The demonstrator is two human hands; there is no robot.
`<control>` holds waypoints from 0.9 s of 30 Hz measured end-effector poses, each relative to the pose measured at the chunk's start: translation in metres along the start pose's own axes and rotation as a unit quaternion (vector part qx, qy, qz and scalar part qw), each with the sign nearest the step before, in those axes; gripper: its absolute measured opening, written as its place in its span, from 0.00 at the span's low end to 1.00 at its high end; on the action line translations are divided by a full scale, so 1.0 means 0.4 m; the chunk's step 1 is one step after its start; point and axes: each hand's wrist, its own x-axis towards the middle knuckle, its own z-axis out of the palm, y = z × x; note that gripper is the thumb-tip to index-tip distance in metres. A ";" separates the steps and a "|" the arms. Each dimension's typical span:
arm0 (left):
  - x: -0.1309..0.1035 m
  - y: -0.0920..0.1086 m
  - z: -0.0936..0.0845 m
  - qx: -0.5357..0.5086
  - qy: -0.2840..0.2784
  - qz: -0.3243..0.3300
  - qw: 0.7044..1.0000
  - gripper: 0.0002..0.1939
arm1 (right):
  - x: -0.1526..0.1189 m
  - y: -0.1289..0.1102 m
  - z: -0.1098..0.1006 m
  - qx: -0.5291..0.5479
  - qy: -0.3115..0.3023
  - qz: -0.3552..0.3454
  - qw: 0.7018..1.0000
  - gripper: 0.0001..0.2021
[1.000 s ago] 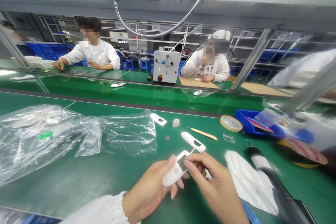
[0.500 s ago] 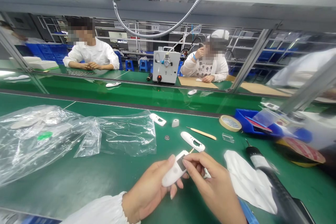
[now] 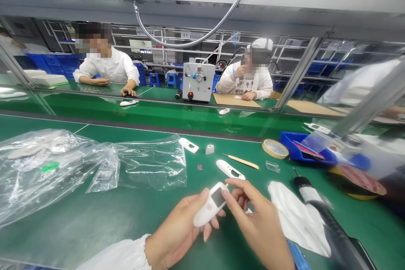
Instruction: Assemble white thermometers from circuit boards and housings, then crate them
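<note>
In the head view my left hand (image 3: 180,223) is closed around a white handheld device (image 3: 209,209), seemingly an electronic thermometer, with a grey display and a round button. A small brass-coloured tip shows at its upper end. The thumb and forefinger of my right hand (image 3: 255,215) are closed on that upper end, beside the display; its other fingers are curled. Just beyond lies a white casing half (image 3: 230,169) with a window cut in it. Farther back are another white casing (image 3: 188,145), a small white cap (image 3: 209,149) and a coin-like metal disc (image 3: 199,167).
Plastic bags (image 3: 63,164) cover the left side. A thin-tipped wooden tool (image 3: 243,161), tape roll (image 3: 275,149), blue bin (image 3: 291,147), white cloth (image 3: 294,215) and black electric screwdriver (image 3: 329,223) lie at right. Beyond a green conveyor strip (image 3: 177,114) sit two co-workers.
The view has shifted slightly. My right fingers remain at the device's upper end, with the display a little more uncovered. The co-worker at left has moved one hand out to the table's edge.
</note>
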 end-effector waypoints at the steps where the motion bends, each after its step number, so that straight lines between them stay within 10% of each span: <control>1: 0.000 -0.001 -0.001 0.002 0.001 -0.001 1.000 0.22 | 0.000 0.002 -0.001 -0.006 0.013 -0.002 1.000 0.08; 10: 0.008 0.001 0.000 -0.012 0.011 -0.018 1.000 0.19 | 0.011 -0.007 0.027 -0.177 0.095 -0.059 0.978 0.23; 18: -0.004 0.006 -0.001 0.114 0.002 0.029 0.993 0.21 | 0.009 0.017 -0.019 0.064 0.067 0.126 0.988 0.19; 27: -0.017 -0.029 -0.017 0.569 -0.019 0.295 0.767 0.22 | -0.034 -0.013 -0.009 0.325 -0.083 0.210 0.918 0.17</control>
